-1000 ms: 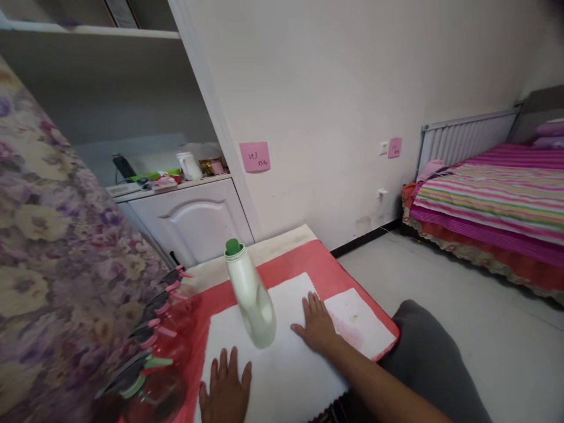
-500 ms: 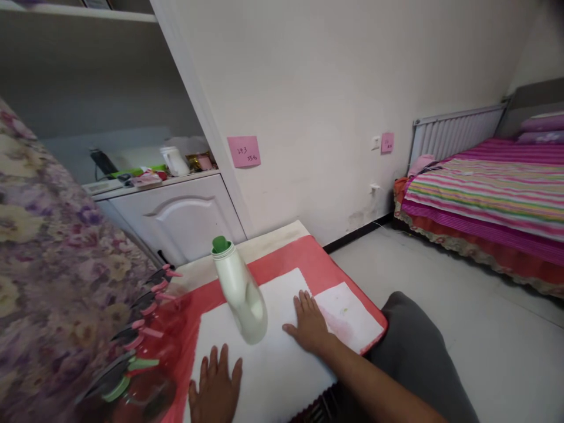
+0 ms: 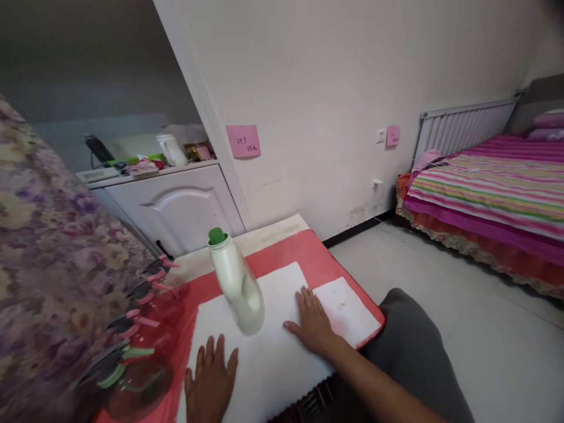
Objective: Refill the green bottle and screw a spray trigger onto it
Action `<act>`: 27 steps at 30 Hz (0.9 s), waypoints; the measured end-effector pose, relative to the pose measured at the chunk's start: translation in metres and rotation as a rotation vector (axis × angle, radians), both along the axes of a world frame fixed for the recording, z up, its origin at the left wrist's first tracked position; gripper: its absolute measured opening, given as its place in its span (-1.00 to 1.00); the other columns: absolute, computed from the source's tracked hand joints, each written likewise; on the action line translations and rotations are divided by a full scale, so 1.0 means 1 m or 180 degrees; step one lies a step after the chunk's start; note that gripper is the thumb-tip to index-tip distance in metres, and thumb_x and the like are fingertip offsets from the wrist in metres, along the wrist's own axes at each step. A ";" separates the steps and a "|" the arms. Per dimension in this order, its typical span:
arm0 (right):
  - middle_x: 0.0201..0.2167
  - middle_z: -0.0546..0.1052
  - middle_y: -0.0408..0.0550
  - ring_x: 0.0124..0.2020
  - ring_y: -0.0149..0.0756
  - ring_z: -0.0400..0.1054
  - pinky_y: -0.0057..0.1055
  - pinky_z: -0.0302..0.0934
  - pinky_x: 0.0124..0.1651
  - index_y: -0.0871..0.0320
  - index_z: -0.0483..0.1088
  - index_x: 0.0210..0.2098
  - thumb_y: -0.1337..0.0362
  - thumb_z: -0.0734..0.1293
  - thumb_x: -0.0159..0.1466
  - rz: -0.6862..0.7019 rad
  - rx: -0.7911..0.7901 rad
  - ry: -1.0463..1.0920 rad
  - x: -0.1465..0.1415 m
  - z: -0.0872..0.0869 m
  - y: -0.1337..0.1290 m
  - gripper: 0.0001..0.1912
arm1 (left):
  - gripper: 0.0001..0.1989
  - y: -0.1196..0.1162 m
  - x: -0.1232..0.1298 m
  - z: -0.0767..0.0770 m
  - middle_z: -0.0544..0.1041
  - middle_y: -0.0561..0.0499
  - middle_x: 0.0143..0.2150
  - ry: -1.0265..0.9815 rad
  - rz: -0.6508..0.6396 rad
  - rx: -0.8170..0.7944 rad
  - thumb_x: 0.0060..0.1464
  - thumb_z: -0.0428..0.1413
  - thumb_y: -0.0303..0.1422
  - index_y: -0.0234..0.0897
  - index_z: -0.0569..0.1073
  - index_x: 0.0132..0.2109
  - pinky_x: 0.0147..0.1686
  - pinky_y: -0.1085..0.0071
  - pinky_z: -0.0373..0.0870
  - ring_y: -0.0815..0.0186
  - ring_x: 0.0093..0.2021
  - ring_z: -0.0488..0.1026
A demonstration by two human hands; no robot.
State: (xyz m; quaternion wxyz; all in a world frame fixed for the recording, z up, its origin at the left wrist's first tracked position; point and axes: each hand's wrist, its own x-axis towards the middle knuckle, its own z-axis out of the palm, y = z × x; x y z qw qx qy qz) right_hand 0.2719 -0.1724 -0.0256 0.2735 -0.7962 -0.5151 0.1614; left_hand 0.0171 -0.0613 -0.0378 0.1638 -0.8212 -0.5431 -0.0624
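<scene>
A pale green bottle (image 3: 238, 288) with a green spout at its open top stands on a white cloth (image 3: 268, 358) with scalloped edges. Near the cloth's left edge, my left hand (image 3: 211, 376) lies flat with its fingers apart, holding nothing. My right hand (image 3: 312, 320) rests palm down at the cloth's right side, fingers spread, beside a smaller white sheet (image 3: 346, 305) that has a pinkish stain. Neither hand touches the bottle.
Several clear containers with pink or green handles (image 3: 141, 385) line the left of the red table cover (image 3: 286, 249). Behind are a white cabinet (image 3: 185, 205) and a wall; a floral curtain (image 3: 53, 264) hangs left, a bed (image 3: 493, 188) stands right.
The camera view has shifted slightly, so the table items sit a little higher and further left. Both hands stay flat on the cloth, and the bottle stands as before.
</scene>
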 end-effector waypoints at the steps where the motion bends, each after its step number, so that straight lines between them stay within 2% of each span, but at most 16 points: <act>1: 0.43 -0.29 0.11 0.43 -0.08 -0.43 -0.16 -0.43 0.42 0.29 -0.17 0.38 -0.19 0.16 0.25 -0.0001 0.0027 -0.0017 0.002 -0.001 -0.003 -0.06 | -0.43 0.000 0.000 0.000 0.11 -0.17 0.40 -0.0012 -0.0026 -0.0012 0.26 -0.23 -0.17 -0.31 0.13 0.33 0.26 -0.05 0.01 0.01 0.37 0.05; 6: 0.42 -0.17 0.17 0.43 -0.03 -0.38 -0.13 -0.38 0.42 0.34 -0.07 0.36 -0.18 0.21 0.22 0.0029 0.0230 -0.0072 0.004 -0.016 -0.010 -0.06 | -0.41 0.002 0.000 -0.001 0.10 -0.16 0.40 -0.0078 0.0001 -0.0154 0.24 -0.21 -0.15 -0.29 0.11 0.34 0.27 -0.05 -0.01 0.02 0.38 0.02; 10: 0.39 -0.01 0.22 0.41 0.01 -0.18 -0.08 -0.20 0.40 0.33 0.07 0.32 -0.13 0.25 0.23 -0.0025 0.0645 0.0124 0.010 -0.020 -0.011 -0.14 | -0.41 0.003 -0.002 -0.002 0.08 -0.15 0.41 -0.0123 -0.0032 -0.0138 0.25 -0.24 -0.15 -0.29 0.11 0.34 0.26 -0.05 -0.01 0.02 0.38 0.02; 13: 0.38 0.07 0.10 0.39 -0.18 -0.07 -0.19 -0.06 0.37 0.25 0.08 0.32 -0.03 0.09 0.35 -0.0126 0.0850 0.0154 0.038 -0.018 -0.020 -0.33 | -0.41 0.001 -0.002 -0.002 0.09 -0.14 0.41 -0.0158 -0.0024 -0.0159 0.25 -0.24 -0.14 -0.28 0.12 0.34 0.26 -0.05 -0.01 0.03 0.38 0.02; 15: 0.37 0.11 0.08 0.39 -0.23 -0.07 -0.18 -0.08 0.38 0.23 0.08 0.31 0.05 0.01 0.39 -0.0303 0.0924 0.0085 0.067 -0.018 -0.029 -0.40 | -0.40 0.001 -0.002 -0.001 0.09 -0.14 0.41 -0.0169 -0.0025 -0.0171 0.24 -0.24 -0.14 -0.29 0.12 0.34 0.26 -0.06 -0.01 0.02 0.38 0.02; 18: 0.32 0.20 0.17 0.35 -0.16 0.01 -0.13 -0.07 0.37 0.30 0.17 0.26 0.15 0.02 0.38 -0.0525 0.0913 -0.0054 0.108 -0.021 -0.044 -0.45 | -0.41 0.003 -0.002 -0.002 0.09 -0.15 0.40 -0.0203 -0.0058 -0.0199 0.24 -0.24 -0.17 -0.30 0.13 0.33 0.25 -0.07 -0.01 0.01 0.38 0.02; 20: 0.29 0.22 0.19 0.34 -0.14 0.04 -0.14 -0.05 0.36 0.31 0.21 0.22 0.22 0.06 0.35 -0.0626 0.0872 -0.0154 0.125 -0.024 -0.052 -0.49 | -0.41 0.006 -0.002 -0.003 0.09 -0.15 0.41 -0.0262 -0.0076 -0.0217 0.24 -0.24 -0.17 -0.30 0.14 0.33 0.26 -0.07 -0.04 0.02 0.39 0.00; 24: 0.22 0.29 0.19 0.24 -0.10 0.16 -0.16 0.05 0.30 0.26 0.26 0.16 0.31 0.13 0.29 -0.0850 0.0709 -0.0305 0.131 -0.026 -0.066 -0.54 | -0.37 0.003 0.000 -0.002 0.08 -0.18 0.41 -0.0459 0.0041 -0.0420 0.22 -0.24 -0.12 -0.36 0.13 0.33 0.29 -0.05 -0.05 0.03 0.39 -0.01; 27: 0.04 0.39 0.18 0.06 -0.09 0.30 -0.20 0.21 0.12 0.23 0.30 0.11 0.29 0.16 0.29 -0.1048 0.0478 -0.0314 0.130 -0.020 -0.074 -0.58 | -0.36 -0.019 0.012 0.001 0.14 -0.23 0.38 -0.0695 0.0029 -0.0518 0.22 -0.26 -0.11 -0.42 0.20 0.29 0.29 -0.05 -0.03 0.00 0.38 0.03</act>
